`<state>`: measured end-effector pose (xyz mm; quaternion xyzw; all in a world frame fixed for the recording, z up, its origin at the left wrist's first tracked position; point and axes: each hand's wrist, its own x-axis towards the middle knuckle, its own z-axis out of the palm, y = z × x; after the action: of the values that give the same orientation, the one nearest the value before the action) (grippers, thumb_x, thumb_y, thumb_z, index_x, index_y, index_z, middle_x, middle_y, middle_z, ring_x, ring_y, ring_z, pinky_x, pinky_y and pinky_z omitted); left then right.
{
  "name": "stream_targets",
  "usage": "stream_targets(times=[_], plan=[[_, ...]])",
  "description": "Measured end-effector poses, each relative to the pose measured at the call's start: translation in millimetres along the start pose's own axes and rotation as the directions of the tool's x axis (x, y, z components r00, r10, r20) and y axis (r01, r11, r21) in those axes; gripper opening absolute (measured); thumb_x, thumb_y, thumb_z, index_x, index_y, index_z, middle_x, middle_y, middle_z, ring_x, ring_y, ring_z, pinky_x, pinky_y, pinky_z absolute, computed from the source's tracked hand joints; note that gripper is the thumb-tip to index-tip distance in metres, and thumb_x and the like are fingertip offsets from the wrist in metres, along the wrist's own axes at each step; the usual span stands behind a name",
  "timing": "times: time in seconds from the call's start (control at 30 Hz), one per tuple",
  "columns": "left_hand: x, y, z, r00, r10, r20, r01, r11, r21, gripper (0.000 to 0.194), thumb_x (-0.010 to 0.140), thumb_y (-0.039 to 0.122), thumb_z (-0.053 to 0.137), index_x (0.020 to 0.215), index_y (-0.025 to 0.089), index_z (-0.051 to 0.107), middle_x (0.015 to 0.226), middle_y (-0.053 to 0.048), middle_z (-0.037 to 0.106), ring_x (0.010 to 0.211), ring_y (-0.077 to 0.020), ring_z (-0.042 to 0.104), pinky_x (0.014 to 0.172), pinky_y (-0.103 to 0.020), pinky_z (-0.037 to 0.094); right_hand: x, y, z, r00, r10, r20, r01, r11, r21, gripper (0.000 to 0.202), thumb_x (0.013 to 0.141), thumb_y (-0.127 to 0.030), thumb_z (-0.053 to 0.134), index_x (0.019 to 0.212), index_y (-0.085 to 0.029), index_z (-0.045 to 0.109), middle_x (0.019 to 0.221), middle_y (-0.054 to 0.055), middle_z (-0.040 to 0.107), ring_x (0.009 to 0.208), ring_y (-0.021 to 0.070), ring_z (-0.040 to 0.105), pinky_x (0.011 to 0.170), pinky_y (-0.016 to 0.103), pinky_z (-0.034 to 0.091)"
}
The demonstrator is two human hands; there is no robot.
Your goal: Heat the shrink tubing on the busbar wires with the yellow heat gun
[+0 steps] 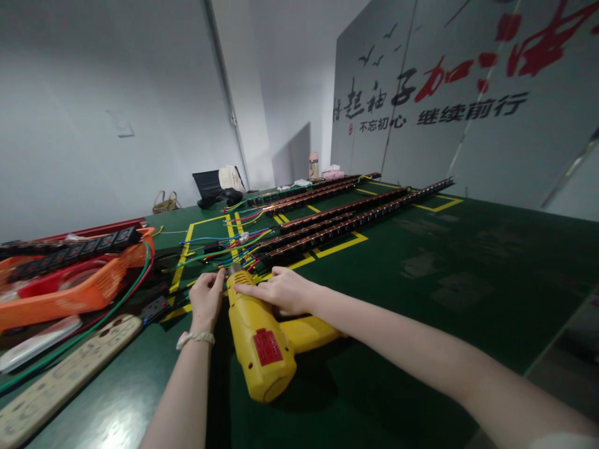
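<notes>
A yellow heat gun [253,324] with a red label points away from me, its metal nozzle [233,269] towards a bundle of coloured wires [246,252]. My right hand [287,291] is closed on the front of its body, one finger stretched across the yellow housing. The gun's handle [311,332] sticks out to the right, partly under my right forearm. Just left of the nozzle, my left hand [207,296] is closed, thumb and fingertips pinched together. Whatever lies between them is too small to make out. The wires run out of long black strips with copper-coloured bars [346,227].
On the green table [421,299], marked with yellow tape, more long strips [322,193] lie farther back. An orange basket [107,284] holding black strips stands at left, near a beige power strip [75,377]. A bottle [313,166] and a tissue pack [333,173] stand at the far end.
</notes>
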<state>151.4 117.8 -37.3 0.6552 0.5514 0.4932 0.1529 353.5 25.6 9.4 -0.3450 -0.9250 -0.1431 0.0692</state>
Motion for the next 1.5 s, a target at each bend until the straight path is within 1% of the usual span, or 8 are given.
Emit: stream_targets(times=[0.23,0.43,0.63,0.93,1.13,1.27,1.4,1.5], plan=[[0,0,-0.4,1.0,0.021,-0.008,-0.021,1.0,0.017,0.04,0.074,0.053,0.049,0.061,0.017,0.061,0.068,-0.005,0.062,0.066,-0.0176,0.056,0.065,-0.029,0.041,0,2,2,1.0,0.019,0.013,-0.019,1.0,0.023,0.09,0.071,-0.017,0.057,0.146,-0.018,0.007,0.107,0.008,0.065,0.088,0.0217,0.06,0.081,0.037,0.031],[-1,0,0.8,0.999,0.026,-0.022,-0.026,0.999,-0.019,0.04,0.075,0.052,0.05,0.063,0.016,0.064,0.067,-0.004,0.062,0.065,-0.0172,0.056,0.063,-0.028,0.04,-14,16,0,0.991,0.114,0.068,-0.111,0.993,-0.036,0.087,0.072,-0.016,0.056,0.146,-0.02,0.01,0.088,0.005,0.069,0.076,0.0207,0.061,0.074,0.034,0.032],[-2,2,0.7,1.0,-0.002,-0.018,0.001,1.0,-0.023,0.04,0.076,0.051,0.05,0.063,0.016,0.065,0.066,-0.004,0.062,0.064,-0.0168,0.055,0.062,-0.028,0.039,-27,27,-3,0.982,0.172,0.073,-0.168,0.984,-0.053,0.087,0.072,-0.015,0.054,0.147,-0.019,0.009,0.086,0.005,0.069,0.075,0.0201,0.061,0.074,0.034,0.031],[1,-3,3.3,0.991,-0.099,0.091,0.102,0.994,-0.035,0.037,0.076,0.049,0.048,0.066,0.017,0.063,0.064,-0.002,0.062,0.064,-0.018,0.057,0.062,-0.028,0.039,-28,26,-4,0.983,0.165,0.079,-0.161,0.986,-0.054,0.089,0.072,-0.013,0.054,0.147,-0.02,0.007,0.087,0.005,0.069,0.073,0.0204,0.061,0.075,0.035,0.035],[-1,-1,3.4,0.991,-0.076,0.11,0.08,0.996,-0.031,0.034,0.075,0.049,0.05,0.064,0.018,0.059,0.057,0.0,0.057,0.059,-0.0164,0.053,0.061,-0.028,0.038,-26,18,-4,0.951,0.285,0.12,-0.286,0.958,-0.011,0.093,0.074,-0.012,0.054,0.147,-0.019,-0.005,0.079,0.005,0.068,0.062,0.0198,0.061,0.056,0.026,0.035],[-3,-1,4.0,0.996,-0.026,0.081,0.035,0.993,-0.109,0.03,0.075,0.046,0.051,0.067,0.018,0.058,0.061,0.0,0.058,0.061,-0.0161,0.055,0.062,-0.027,0.04,-25,17,-5,0.947,0.291,0.136,-0.299,0.953,0.042,0.093,0.075,-0.01,0.053,0.147,-0.021,-0.004,0.08,0.005,0.068,0.063,0.02,0.062,0.057,0.025,0.037],[-2,-3,6.2,0.994,-0.053,0.095,0.067,0.986,-0.153,0.031,0.076,0.047,0.05,0.07,0.018,0.058,0.061,0.0,0.057,0.06,-0.0159,0.056,0.061,-0.028,0.04,-25,18,-3,0.944,0.293,0.154,-0.304,0.951,0.05,0.095,0.074,-0.01,0.055,0.146,-0.019,-0.006,0.08,0.005,0.068,0.065,0.0201,0.062,0.059,0.026,0.039],[2,-5,8.7,0.995,-0.045,0.092,0.062,0.981,-0.185,0.03,0.076,0.046,0.05,0.069,0.018,0.058,0.067,-0.001,0.056,0.063,-0.0156,0.056,0.062,-0.028,0.042,-20,13,-1,0.958,0.247,0.148,-0.259,0.964,0.063,0.095,0.073,-0.011,0.056,0.147,-0.018,-0.005,0.082,0.006,0.068,0.066,0.0201,0.062,0.058,0.026,0.039]])
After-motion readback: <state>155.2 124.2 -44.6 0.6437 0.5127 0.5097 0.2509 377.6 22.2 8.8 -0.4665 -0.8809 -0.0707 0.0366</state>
